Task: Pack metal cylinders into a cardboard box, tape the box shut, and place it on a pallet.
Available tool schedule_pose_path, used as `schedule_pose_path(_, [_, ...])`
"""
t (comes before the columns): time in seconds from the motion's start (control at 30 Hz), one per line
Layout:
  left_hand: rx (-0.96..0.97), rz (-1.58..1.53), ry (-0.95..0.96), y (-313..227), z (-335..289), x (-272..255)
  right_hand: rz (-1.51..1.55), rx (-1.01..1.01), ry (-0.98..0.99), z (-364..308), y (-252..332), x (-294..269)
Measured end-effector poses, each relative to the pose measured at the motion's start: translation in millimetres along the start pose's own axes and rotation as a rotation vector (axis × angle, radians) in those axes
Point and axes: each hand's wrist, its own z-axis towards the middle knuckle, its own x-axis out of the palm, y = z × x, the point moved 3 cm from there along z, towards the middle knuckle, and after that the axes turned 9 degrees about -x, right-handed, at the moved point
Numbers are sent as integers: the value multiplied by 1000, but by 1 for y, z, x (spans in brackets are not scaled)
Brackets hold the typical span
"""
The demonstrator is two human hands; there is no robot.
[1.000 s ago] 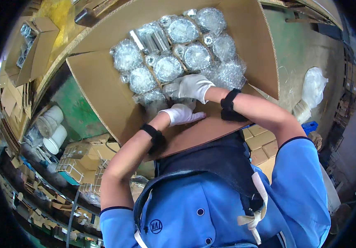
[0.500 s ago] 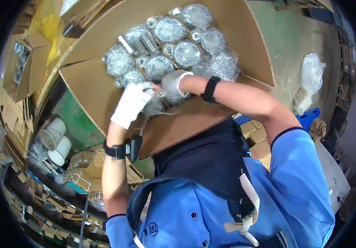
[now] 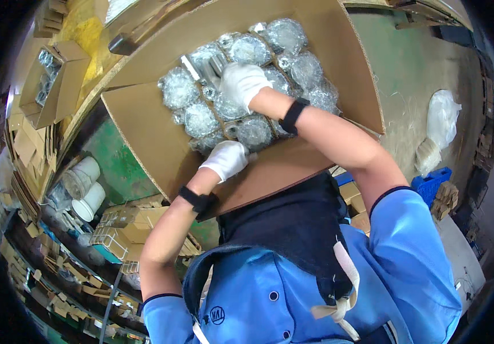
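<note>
Fingers of the left hand [image 3: 227,159], in a white glove, curl loosely over the near edge of a large cardboard box [image 3: 143,132], at about 7 o'clock from the box's middle; whether they pinch anything there cannot be told. A black wrist strap [image 3: 196,200] bands the bare forearm below it. At 9 o'clock in the scene, a smaller open carton [image 3: 57,80] sits well apart, with clear-wrapped items inside, and white buckets [image 3: 86,183] stand lower down among flat cardboard stacks [image 3: 126,223]. Inside the large box, round parts wrapped in clear plastic [image 3: 181,92] lie packed side by side between cardboard dividers, filling the box's floor. The right hand [image 3: 244,83], also gloved in white, reaches deep into the middle of the box, its fingers bent down onto a wrapped part and narrow, pressed against the plastic; a full grasp cannot be confirmed. A second black strap [image 3: 293,114] circles that wrist. At 3 o'clock, a white plastic bag [image 3: 443,117] rests on the green floor [image 3: 413,63], near a blue crate [image 3: 433,183]. The person wears a blue jacket [image 3: 293,286].
</note>
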Motion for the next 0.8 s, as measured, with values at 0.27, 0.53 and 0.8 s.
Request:
schedule_pose_path(0.27, [-240, -2039, -77, 40, -47, -79, 98, 100, -58, 48, -33, 28])
schedule_pose_path(0.53, [-153, -2446, -89, 51, -42, -68, 709, -37, 215, 10, -41, -13])
schedule_pose_path(0.8, [68, -2526, 52, 11, -35, -96, 355, -565, 32, -40, 14, -73])
